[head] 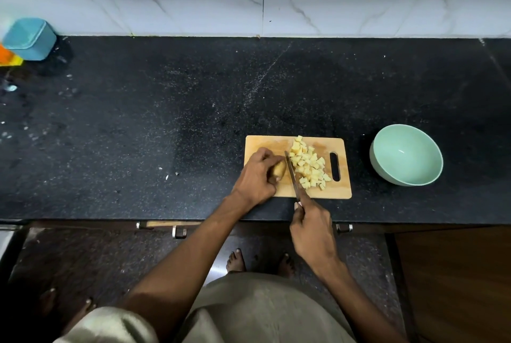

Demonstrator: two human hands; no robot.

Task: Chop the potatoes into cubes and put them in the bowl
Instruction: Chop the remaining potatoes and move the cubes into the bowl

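Note:
A wooden cutting board (343,190) lies near the counter's front edge. On its left part my left hand (257,176) grips a brown unpeeled potato (279,169). My right hand (312,228) holds a knife (291,175) by the handle, its blade lying on the board just right of the potato. A heap of pale yellow potato cubes (308,164) covers the board's middle, right of the blade. A pale green bowl (406,155) stands on the counter to the right of the board, with nothing in it.
The black speckled counter (166,121) runs wide to the left and behind the board. A teal container (29,38) stands at the far left by the marble wall. Drawer handles (178,232) sit below the counter edge. My bare feet (236,261) show on the floor.

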